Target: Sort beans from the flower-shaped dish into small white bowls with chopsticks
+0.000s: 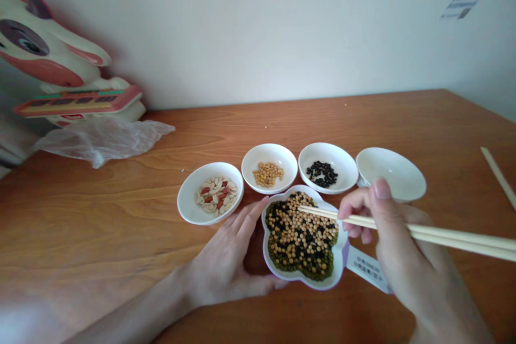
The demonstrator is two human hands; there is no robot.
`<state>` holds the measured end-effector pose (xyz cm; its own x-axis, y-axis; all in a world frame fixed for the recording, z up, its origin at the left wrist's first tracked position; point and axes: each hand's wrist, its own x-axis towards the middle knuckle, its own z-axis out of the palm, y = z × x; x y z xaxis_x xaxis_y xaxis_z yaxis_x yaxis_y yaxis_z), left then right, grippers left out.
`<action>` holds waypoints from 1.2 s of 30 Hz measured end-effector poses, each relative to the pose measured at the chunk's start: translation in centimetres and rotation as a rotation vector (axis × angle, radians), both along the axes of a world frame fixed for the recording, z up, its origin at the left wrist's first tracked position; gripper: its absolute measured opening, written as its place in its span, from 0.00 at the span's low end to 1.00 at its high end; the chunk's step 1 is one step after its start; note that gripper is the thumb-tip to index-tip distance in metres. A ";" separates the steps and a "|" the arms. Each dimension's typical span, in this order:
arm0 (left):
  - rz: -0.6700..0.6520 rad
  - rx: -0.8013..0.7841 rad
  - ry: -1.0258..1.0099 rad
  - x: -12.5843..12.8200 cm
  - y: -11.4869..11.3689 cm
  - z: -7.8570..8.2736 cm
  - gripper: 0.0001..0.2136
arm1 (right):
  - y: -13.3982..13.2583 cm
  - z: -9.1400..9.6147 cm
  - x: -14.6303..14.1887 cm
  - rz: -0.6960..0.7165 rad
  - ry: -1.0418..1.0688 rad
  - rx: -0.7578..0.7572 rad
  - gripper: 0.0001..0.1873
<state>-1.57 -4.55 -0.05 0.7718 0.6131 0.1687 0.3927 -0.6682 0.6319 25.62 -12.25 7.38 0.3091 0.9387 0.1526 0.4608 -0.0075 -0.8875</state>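
A flower-shaped dish (pixel 266 258), white inside with a lilac outer edge, holds mixed yellow soybeans, black beans and green mung beans. My left hand (pixel 226 258) steadies it from the left, with fingers at the upper rim and thumb at the lower rim. In my right hand (pixel 399 236) is a pair of wooden chopsticks (pixel 443 235). Their tips lie close together among the soybeans near the top of the dish; whether a bean is between them, I cannot tell. A printed label (pixel 367 269) sticks out from the dish's right side, partly behind my right hand.
Behind the dish stand white bowls: one with peanuts (pixel 217 195), one with soybeans (pixel 268 174), one with black beans (pixel 321 174), and a bare white bowl (pixel 397 169). A cow-shaped toy keyboard (pixel 72 102) and clear plastic bag (pixel 105 140) sit back left. Another wooden stick (pixel 497 177) lies right.
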 end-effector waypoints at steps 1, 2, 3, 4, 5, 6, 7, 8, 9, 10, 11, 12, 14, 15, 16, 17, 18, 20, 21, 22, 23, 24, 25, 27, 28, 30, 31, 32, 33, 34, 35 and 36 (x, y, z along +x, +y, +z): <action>-0.002 0.003 0.004 0.0 0.0 0.0 0.60 | 0.0 0.1 0.1 0.008 0.011 -0.036 0.38; -0.002 0.008 0.008 0.0 0.0 0.1 0.60 | 0.0 0.2 0.0 0.007 0.024 -0.062 0.39; -0.003 0.007 0.014 0.1 0.0 0.1 0.60 | 0.0 0.3 -0.1 -0.004 0.040 -0.076 0.40; -0.003 0.004 0.018 0.1 0.0 0.2 0.60 | 0.0 0.5 -0.3 -0.038 0.054 -0.088 0.40; -0.002 0.001 0.022 0.1 0.0 0.2 0.60 | 0.0 0.6 -0.5 -0.057 0.065 -0.093 0.40; -0.002 0.003 0.021 0.1 0.0 0.2 0.60 | 0.0 0.7 -0.6 -0.061 0.073 -0.096 0.41; -0.003 0.006 0.019 0.1 0.0 0.3 0.60 | 0.0 0.7 -0.7 -0.040 0.078 -0.096 0.42; -0.004 0.011 0.017 0.1 0.0 0.3 0.60 | 0.0 0.8 -0.7 -0.006 0.077 -0.094 0.43; -0.010 0.014 0.015 0.1 0.0 0.3 0.61 | 0.0 0.7 -0.6 0.028 0.071 -0.094 0.44; -0.012 0.019 0.015 0.1 0.0 0.3 0.61 | 0.0 0.7 -0.5 0.057 0.063 -0.094 0.44; -0.012 0.025 0.014 0.2 0.0 0.2 0.61 | 0.0 0.6 -0.4 0.073 0.053 -0.096 0.45; -0.012 0.032 0.014 0.2 0.0 0.2 0.61 | 0.0 0.5 -0.3 0.076 0.044 -0.099 0.45; -0.009 0.041 0.016 0.2 0.1 0.2 0.61 | 0.0 0.3 -0.1 0.065 0.035 -0.108 0.46; -0.009 0.041 0.019 0.2 0.1 0.2 0.60 | 0.1 0.2 -0.1 0.055 0.036 -0.110 0.46; -0.008 0.041 0.021 0.2 0.1 0.1 0.60 | 0.2 0.1 -0.1 0.043 0.039 -0.113 0.47; -0.009 0.041 0.023 0.2 0.2 0.1 0.60 | 0.3 -0.1 -0.1 0.032 0.043 -0.117 0.47; -0.009 0.043 0.022 0.2 0.2 0.1 0.60 | 0.4 -0.2 -0.1 0.021 0.048 -0.122 0.48; -0.011 0.051 0.016 0.1 0.2 0.0 0.61 | 0.5 -0.4 -0.1 0.000 0.056 -0.136 0.48; -0.012 0.055 0.013 0.1 0.2 0.0 0.61 | 0.5 -0.5 -0.1 -0.006 0.058 -0.146 0.48; -0.013 0.057 0.010 0.1 0.2 0.0 0.61 | 0.6 -0.6 -0.2 -0.012 0.061 -0.156 0.49; -0.014 0.057 0.009 0.0 0.2 0.0 0.61 | 0.7 -0.6 -0.2 -0.019 0.065 -0.162 0.49; -0.014 0.057 0.009 0.0 0.2 0.0 0.61 | 0.8 -0.7 -0.3 -0.029 0.069 -0.164 0.49; -0.013 0.055 0.010 0.0 0.2 0.0 0.61 | 0.9 -0.7 -0.3 -0.039 0.074 -0.160 0.49; -0.013 0.049 0.011 0.0 0.2 0.0 0.61 | 1.1 -0.7 -0.4 -0.061 0.088 -0.142 0.50; -0.013 0.046 0.010 0.0 0.2 0.0 0.60 | 1.2 -0.7 -0.5 -0.069 0.094 -0.135 0.50; -0.012 0.042 0.008 0.1 0.2 0.1 0.60 | 1.4 -0.8 -0.4 -0.077 0.103 -0.129 0.50; -0.011 0.041 0.008 0.1 0.2 0.1 0.60 | 1.5 -0.9 -0.4 -0.081 0.109 -0.131 0.50; -0.010 0.042 0.007 0.1 0.2 0.1 0.60 | 1.6 -0.9 -0.4 -0.087 0.116 -0.132 0.50; -0.009 0.044 0.007 0.1 0.2 0.1 0.60 | 1.6 -1.0 -0.3 -0.091 0.126 -0.134 0.50; -0.011 0.047 0.004 0.1 0.2 0.1 0.60 | 1.6 -1.1 -0.3 -0.096 0.138 -0.131 0.50; -0.012 0.052 0.001 0.1 0.1 0.1 0.60 | 1.7 -1.1 -0.3 -0.101 0.149 -0.125 0.49; -0.013 0.057 -0.004 0.1 0.1 0.1 0.60 | 1.7 -1.1 -0.3 -0.103 0.159 -0.119 0.49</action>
